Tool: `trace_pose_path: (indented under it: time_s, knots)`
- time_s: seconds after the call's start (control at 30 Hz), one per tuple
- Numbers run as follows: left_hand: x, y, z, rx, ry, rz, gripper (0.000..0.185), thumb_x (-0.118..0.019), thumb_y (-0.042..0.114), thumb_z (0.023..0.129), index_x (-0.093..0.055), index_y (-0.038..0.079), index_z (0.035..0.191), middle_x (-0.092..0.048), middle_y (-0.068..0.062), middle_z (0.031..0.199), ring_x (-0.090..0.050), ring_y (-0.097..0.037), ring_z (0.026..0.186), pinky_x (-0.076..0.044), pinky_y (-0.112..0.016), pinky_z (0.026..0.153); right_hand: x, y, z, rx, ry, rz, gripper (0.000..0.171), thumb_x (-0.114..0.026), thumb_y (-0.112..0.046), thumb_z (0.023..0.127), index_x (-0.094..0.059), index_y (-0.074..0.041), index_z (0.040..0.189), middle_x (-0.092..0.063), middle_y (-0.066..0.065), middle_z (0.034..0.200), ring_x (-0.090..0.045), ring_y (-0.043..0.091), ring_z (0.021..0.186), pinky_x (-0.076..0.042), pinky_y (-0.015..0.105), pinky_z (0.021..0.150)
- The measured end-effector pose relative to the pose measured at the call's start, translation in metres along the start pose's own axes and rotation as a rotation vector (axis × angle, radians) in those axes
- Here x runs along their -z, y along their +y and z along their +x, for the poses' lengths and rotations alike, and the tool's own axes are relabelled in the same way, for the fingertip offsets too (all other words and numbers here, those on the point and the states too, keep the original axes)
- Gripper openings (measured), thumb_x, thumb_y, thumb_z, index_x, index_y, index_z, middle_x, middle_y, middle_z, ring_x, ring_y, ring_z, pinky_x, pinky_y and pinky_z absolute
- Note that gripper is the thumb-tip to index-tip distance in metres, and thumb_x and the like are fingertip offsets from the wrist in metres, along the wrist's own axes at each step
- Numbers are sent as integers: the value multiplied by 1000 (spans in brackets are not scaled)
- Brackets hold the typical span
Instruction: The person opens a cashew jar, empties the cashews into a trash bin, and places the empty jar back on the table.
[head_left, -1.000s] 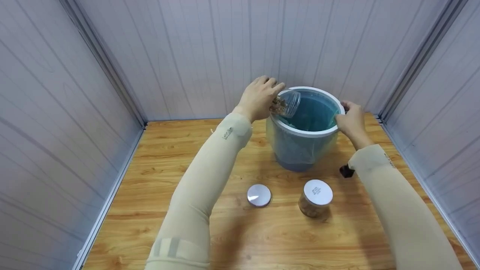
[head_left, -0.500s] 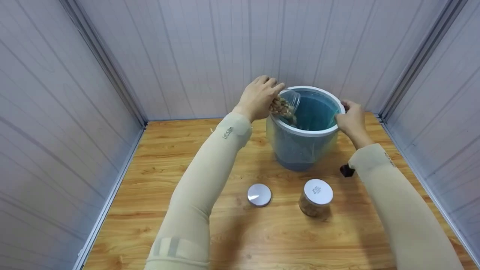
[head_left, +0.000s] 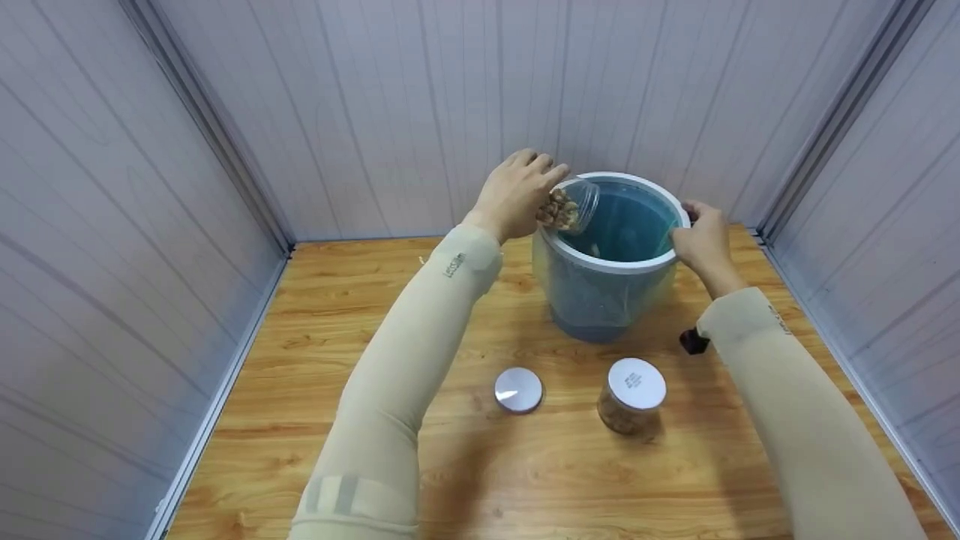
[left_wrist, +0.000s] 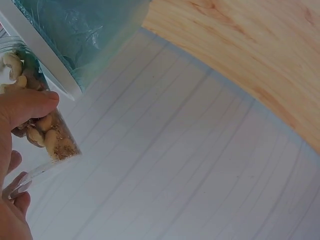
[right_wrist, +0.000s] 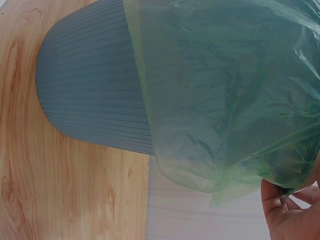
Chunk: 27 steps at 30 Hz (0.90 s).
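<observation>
The left hand (head_left: 517,196) grips a jar from behind, thumb pressed on its side and fingers near the base, which leaves the mouth unblocked. The lid (head_left: 518,390) lies apart on the table (head_left: 330,352), presumably set aside to free that mouth. The jar (head_left: 590,196) is tipped over the bucket's left rim, its mouth inside; nuts (head_left: 556,211) lie along its lower side, and the tilt seems meant to let them slide in. The bucket (head_left: 611,266) stands upright, a bag (right_wrist: 220,95) folded over its rim, probably to catch contents. Nearer the person, a second jar (head_left: 631,397) stands capped, seemingly out of the way. The right hand (head_left: 705,241) pinches the bucket's right rim and bag, likely steadying both.
</observation>
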<state>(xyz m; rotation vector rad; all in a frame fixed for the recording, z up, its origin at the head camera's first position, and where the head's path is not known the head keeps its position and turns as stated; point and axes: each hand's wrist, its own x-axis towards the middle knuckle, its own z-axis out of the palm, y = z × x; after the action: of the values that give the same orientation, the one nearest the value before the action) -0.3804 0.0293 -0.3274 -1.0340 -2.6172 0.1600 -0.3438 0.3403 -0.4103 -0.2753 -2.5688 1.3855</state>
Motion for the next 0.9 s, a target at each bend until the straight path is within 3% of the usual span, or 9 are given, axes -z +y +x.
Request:
trace_pose_path:
  time_s: [0.3, 0.5, 0.6, 0.9]
  knots:
    - [0, 0, 1, -10, 8, 21, 75, -78, 9, 93, -49, 17, 161, -59, -11, 157, -52, -33, 149, -33, -43, 134, 2, 1, -3, -30, -29, -8, 65, -47, 6, 101, -36, 8, 164, -47, 35, 162, -48, 48, 148, -42, 57, 125]
    - [4, 0, 0, -15, 19, 34, 76, -76, 5, 92, -49, 18, 161, -59, -10, 157, -52, -32, 149, -33, -42, 134, 1, 2, -1, -3, -7, -9, 66, -48, 6, 96, -40, 11, 161, -51, 36, 156, -51, 45, 144, -44, 56, 124]
    - [5, 1, 1, -12, 7, 41, 77, -76, 5, 92, -48, 18, 162, -58, -10, 158, -51, -32, 150, -33, -42, 134, 0, 2, 0, 11, 2, -6, 67, -48, 7, 93, -41, 12, 160, -54, 36, 154, -52, 44, 142, -45, 55, 124]
    - [3, 3, 1, 0, -26, 51, 76, -78, 7, 94, -47, 20, 162, -56, -10, 160, -48, -32, 152, -30, -43, 135, 0, 2, -2, -16, -26, 8, 66, -48, 7, 99, -37, 7, 164, -48, 33, 161, -50, 47, 148, -44, 56, 124]
